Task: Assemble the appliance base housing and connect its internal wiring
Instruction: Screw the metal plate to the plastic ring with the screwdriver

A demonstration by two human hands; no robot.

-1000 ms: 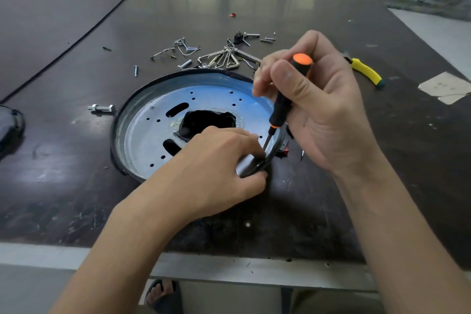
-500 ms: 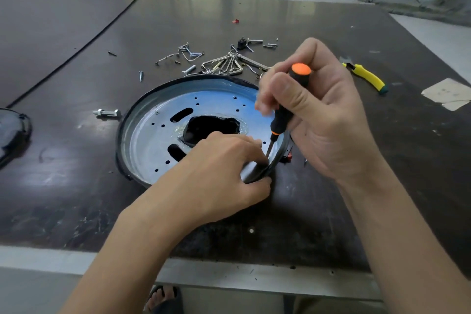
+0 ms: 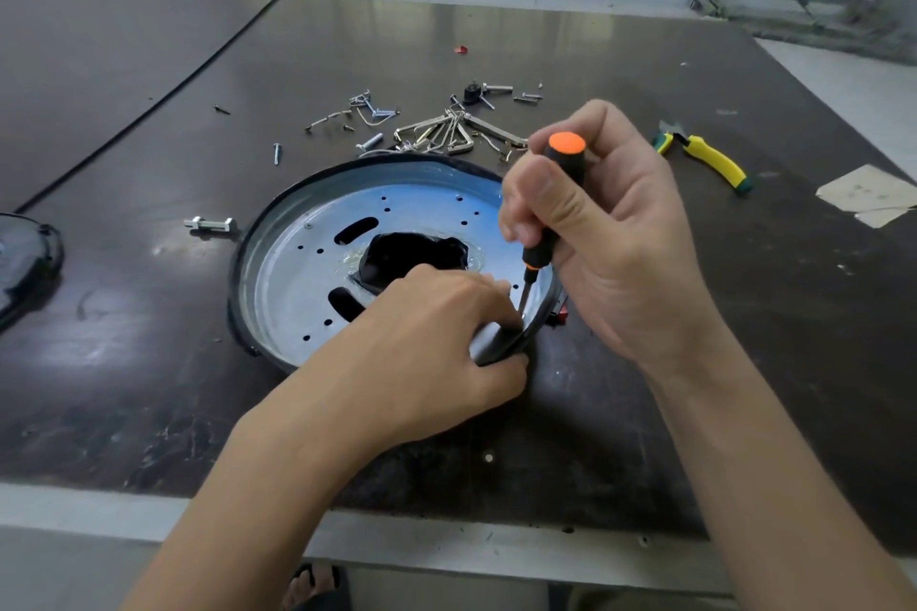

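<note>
A round base housing (image 3: 297, 273) with a shiny perforated metal plate and a black rim lies on the dark table, a black opening at its centre. My left hand (image 3: 426, 337) grips the housing's near right rim, thumb under the edge. My right hand (image 3: 605, 233) holds a black screwdriver (image 3: 543, 233) with an orange cap, upright, its tip down on the plate close to my left fingertips. A small red part (image 3: 561, 313) shows beside the rim under my right hand. What the tip touches is hidden.
Loose screws (image 3: 369, 141) and a bunch of hex keys (image 3: 446, 132) lie behind the housing. Yellow-handled pliers (image 3: 709, 159) sit at the right, paper scraps (image 3: 873, 191) further right. A metal bolt (image 3: 211, 224) lies left of the housing, a black cover (image 3: 25, 258) at the left edge.
Both hands and the housing keep the same hold and place. Only the camera has shifted slightly, so the scene sits a little lower in the frame.
</note>
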